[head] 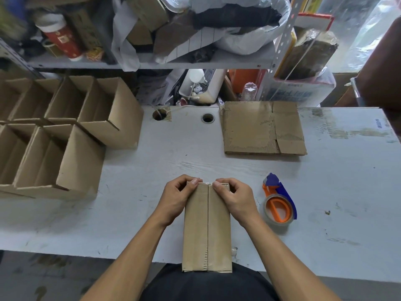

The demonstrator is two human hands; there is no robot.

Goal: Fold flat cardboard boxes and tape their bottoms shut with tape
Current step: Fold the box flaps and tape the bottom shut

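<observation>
Cardboard box (207,227) far edge under curled fingers (196,183)

Box (207,227) on bench (152,170), near front edge, centre, its near end overhanging edge. Left hand (178,198) and right hand (235,199) on box's far end, either side of centre seam. Tape dispenser (278,203) on bench just right of right hand. Flat cardboard (263,128) further back, right of centre. Folded open boxes (65,131) clustered at left. Shelf (152,64) behind bench.
</observation>
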